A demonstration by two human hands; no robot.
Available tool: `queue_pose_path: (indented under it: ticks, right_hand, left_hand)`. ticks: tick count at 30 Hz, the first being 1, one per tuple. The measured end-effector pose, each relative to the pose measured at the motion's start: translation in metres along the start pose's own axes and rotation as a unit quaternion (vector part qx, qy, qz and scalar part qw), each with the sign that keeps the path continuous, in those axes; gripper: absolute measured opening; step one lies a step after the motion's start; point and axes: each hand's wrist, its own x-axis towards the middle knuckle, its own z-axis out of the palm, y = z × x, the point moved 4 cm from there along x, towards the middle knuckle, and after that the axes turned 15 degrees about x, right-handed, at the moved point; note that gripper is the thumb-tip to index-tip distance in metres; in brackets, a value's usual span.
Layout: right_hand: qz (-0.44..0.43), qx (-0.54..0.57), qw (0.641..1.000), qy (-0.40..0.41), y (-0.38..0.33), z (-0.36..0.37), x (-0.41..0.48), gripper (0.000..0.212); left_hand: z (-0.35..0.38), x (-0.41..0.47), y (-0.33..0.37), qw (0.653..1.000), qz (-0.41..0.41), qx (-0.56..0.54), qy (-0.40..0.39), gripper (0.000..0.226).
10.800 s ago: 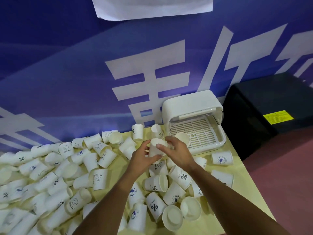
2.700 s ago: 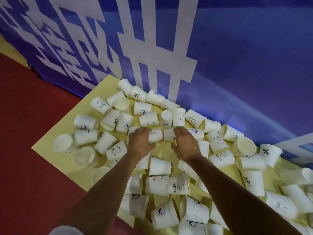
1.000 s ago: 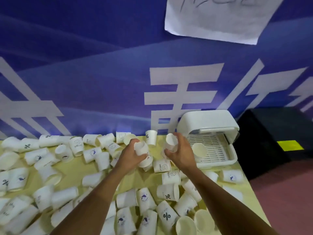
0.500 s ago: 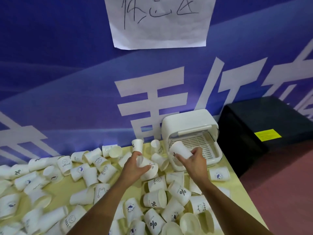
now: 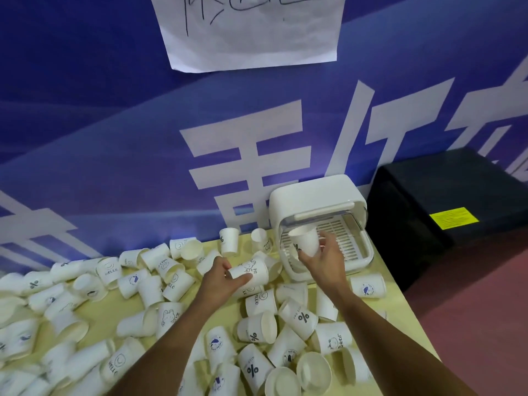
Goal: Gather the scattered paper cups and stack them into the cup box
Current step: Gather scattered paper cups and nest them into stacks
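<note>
Several dozen white paper cups (image 5: 258, 328), too many to count exactly, lie tipped and scattered over the yellow tabletop (image 5: 111, 308), from the lower edge to the middle of the frame. Above them the two hands are apart, each clamped on one cup. The left hand (image 5: 218, 280) grips a sideways "Hi" printed cup (image 5: 253, 273) just over the heap, much as half a second ago. The right hand (image 5: 325, 262) has carried its upright white cup (image 5: 305, 242) from the front lip to under the raised lid of the single white plastic cup box (image 5: 314, 195), right of centre. That cup hangs over the box's slotted tray (image 5: 347, 238); whether another cup lies behind it I cannot tell. Farther right stands one black cabinet (image 5: 445, 192). Behind, a blue banner (image 5: 85, 124) bears one handwritten paper sheet (image 5: 248, 38) at the top.
</note>
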Motion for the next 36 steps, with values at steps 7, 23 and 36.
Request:
queue_pose_path:
  ticks: [7, 23, 36]
  right_hand:
    - [-0.031, -0.052, 0.998, -0.006, 0.011, 0.012, 0.011, 0.062]
    - [-0.092, -0.110, 0.988, 0.051, 0.018, 0.021, -0.004, 0.070]
    - [0.055, 0.132, 0.979, -0.147, -0.011, 0.078, -0.038, 0.050]
  left_hand:
    - [0.006, -0.003, -0.021, 0.998, -0.032, -0.059, -0.005, 0.051]
    - [0.010, -0.003, -0.024, 0.990, -0.035, -0.129, -0.049, 0.060]
    - [0.015, -0.006, 0.015, 0.975, 0.058, -0.179, -0.122, 0.052]
